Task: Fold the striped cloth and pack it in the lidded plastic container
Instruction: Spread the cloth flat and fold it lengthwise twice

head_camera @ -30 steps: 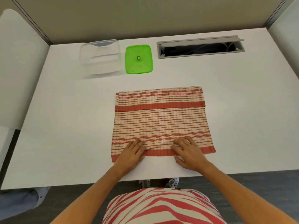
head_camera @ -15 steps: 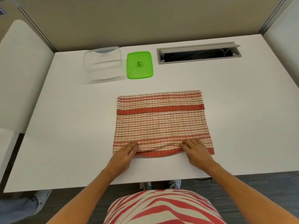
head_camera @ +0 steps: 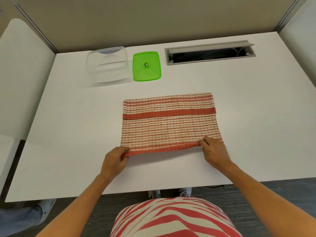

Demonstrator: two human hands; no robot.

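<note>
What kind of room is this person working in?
Probably an office cubicle: a white desk with a built-in cable tray, fenced by beige partition panels, over grey carpet.

Cloth (head_camera: 171,127) cream with thin red stripes plus two solid red bands, container (head_camera: 107,64) clear, lid (head_camera: 147,66) bright green with small metallic knob, table (head_camera: 68,134) white, cable tray (head_camera: 210,52) grey, shirt (head_camera: 171,219) red-and-cream stripes.

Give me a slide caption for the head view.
Both hands grip striped cloth's near hem; container open.
</note>
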